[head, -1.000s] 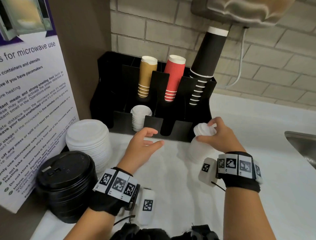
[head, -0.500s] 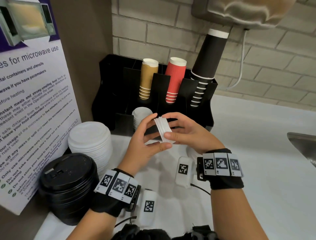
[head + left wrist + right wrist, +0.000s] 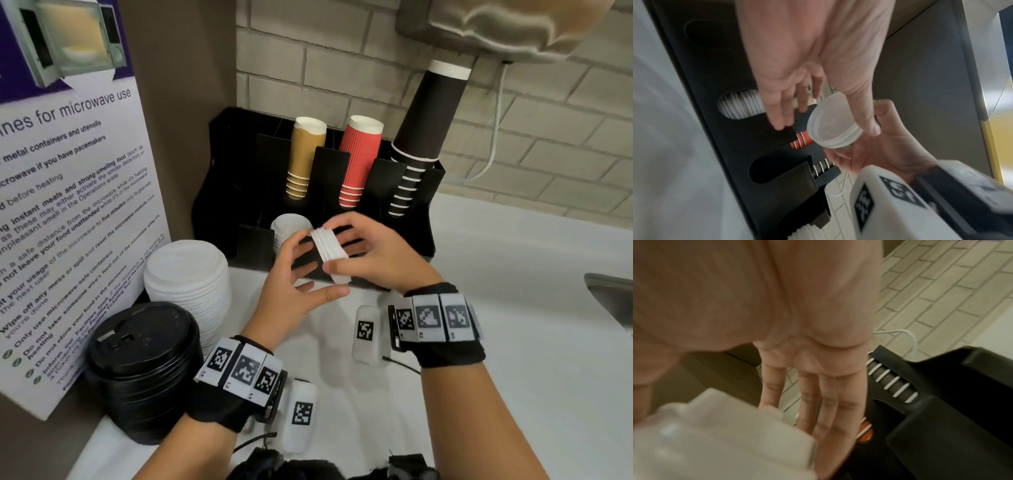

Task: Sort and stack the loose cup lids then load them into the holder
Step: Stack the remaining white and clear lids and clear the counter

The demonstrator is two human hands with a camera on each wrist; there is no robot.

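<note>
**Small lid stack held on edge between both hands, in front of the holder**

The right hand pinches the small white lid stack by its rim, thumb at the near edge and fingers behind; the left hand cups it from 9 o'clock, thumb tip under the rim, fingers loosely spread and only partly closed. The stack is in the air at the holder's front wall, just at 3 o'clock of the lids already seated in a front slot. The lids stand on edge: the stacking axis runs about 10 to 4 o'clock in the head view, open faces toward the left palm. Recommended handling: square the rims with light pressure from both palms, then turn the axis to match the slot. Larger white lids and black lids wait at 8 o'clock.
</note>
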